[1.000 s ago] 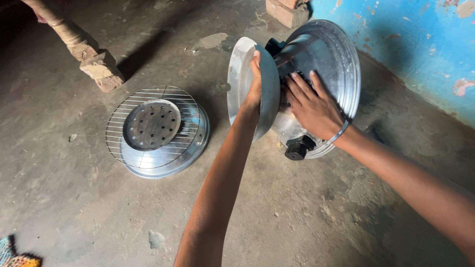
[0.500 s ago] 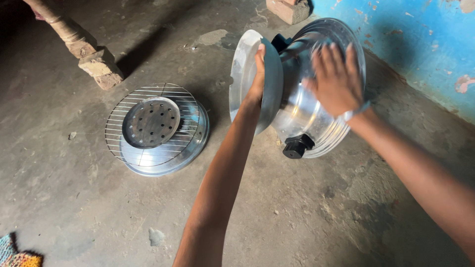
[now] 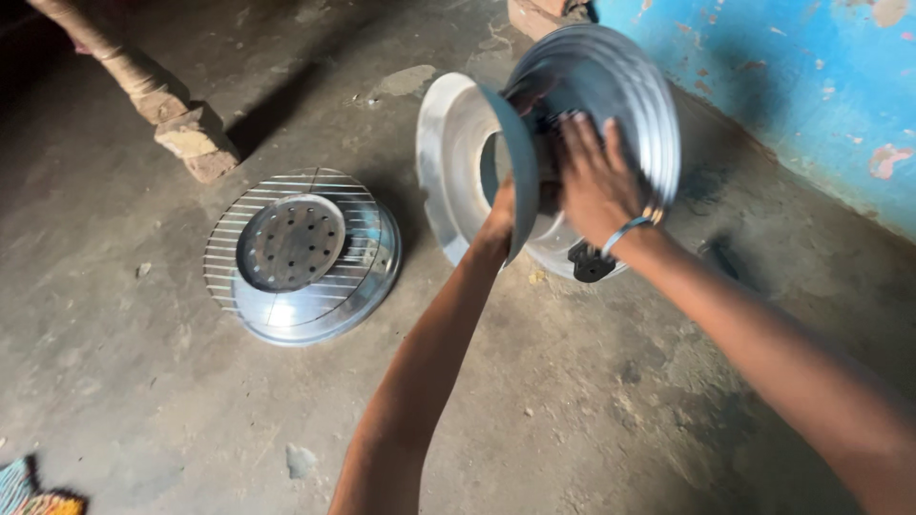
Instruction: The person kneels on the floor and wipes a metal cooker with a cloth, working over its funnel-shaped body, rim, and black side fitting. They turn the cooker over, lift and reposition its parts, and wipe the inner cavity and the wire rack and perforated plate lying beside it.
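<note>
A shiny aluminium pot [image 3: 611,105] with black knobs [image 3: 590,262] stands tilted on its side on the floor. My left hand [image 3: 503,205] grips the rim of its wide silver collar [image 3: 448,162]. My right hand [image 3: 596,181], with a metal bangle on the wrist, lies flat with spread fingers against the pot's rounded body. To the left, a round wire rack [image 3: 296,238] rests on a shallow metal pan [image 3: 324,315], with a perforated round plate [image 3: 289,241] on top of the rack.
The ground is bare, dusty concrete. A blue painted wall [image 3: 811,86] runs along the right. Bricks [image 3: 196,138] prop a wooden leg at the upper left, and another brick [image 3: 534,14] sits at the top. A patterned cloth [image 3: 29,486] shows at the bottom left corner.
My right hand lifted off the pot, swung over its upper side, then came back down onto the body. The pot turned and shifted slightly left; my left hand slid lower on the collar.
</note>
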